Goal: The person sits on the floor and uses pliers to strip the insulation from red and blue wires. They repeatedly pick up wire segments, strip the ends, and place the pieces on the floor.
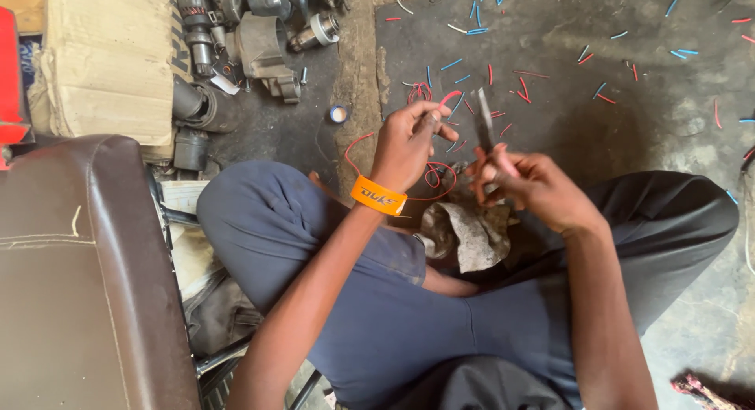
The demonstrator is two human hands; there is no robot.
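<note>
Gripping red wire (pixel 377 147), left hand (pixel 409 147) hides wire end; right hand (pixel 527 186) covers blade (pixel 484 119) handle

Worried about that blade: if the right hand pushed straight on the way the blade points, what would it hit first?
Probably only the dark floor with its red and blue wire scraps. The right hand points its blade up-frame, just past the left hand; depth is unclear.

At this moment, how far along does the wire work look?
Done: many short red and blue wire offcuts lie scattered on the dark floor, so plenty of cutting appears finished. In hand: the left hand pinches the end of a red wire, while the right hand holds a narrow metal blade upright beside it. Left: the red wire trails in loops below the hands, apparently uncut.
</note>
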